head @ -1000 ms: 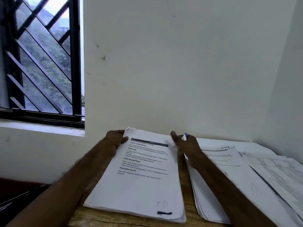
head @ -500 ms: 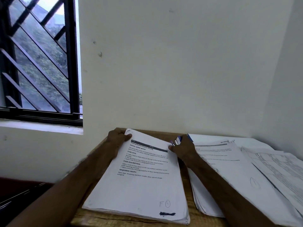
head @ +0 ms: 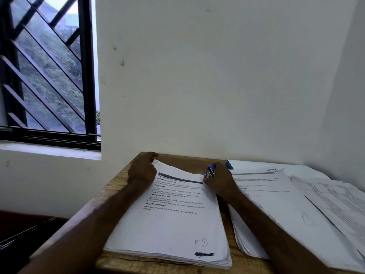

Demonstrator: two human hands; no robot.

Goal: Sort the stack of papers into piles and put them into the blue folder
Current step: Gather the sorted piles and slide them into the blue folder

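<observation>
A thick stack of printed papers (head: 173,224) lies on the wooden table (head: 126,180), its top sheet marked "F 1" near the front edge. My left hand (head: 143,171) grips the stack's far left corner. My right hand (head: 219,179) is at the far right corner, fingers curled around a small blue pen (head: 210,171) and touching the top sheet's edge. To the right lies a second pile of papers (head: 280,206). A blue corner (head: 229,164), perhaps the folder, peeks out beyond that pile.
More sheets with tables (head: 335,202) overlap the second pile at the far right. A white wall stands directly behind the table. A barred window (head: 47,76) is at the left, and a dark seat (head: 23,232) sits low on the left.
The top sheet's far edge, lifted a second ago, now lies lower on the stack. My right hand has closed in on the right corner with the pen. The view has tilted slightly.
</observation>
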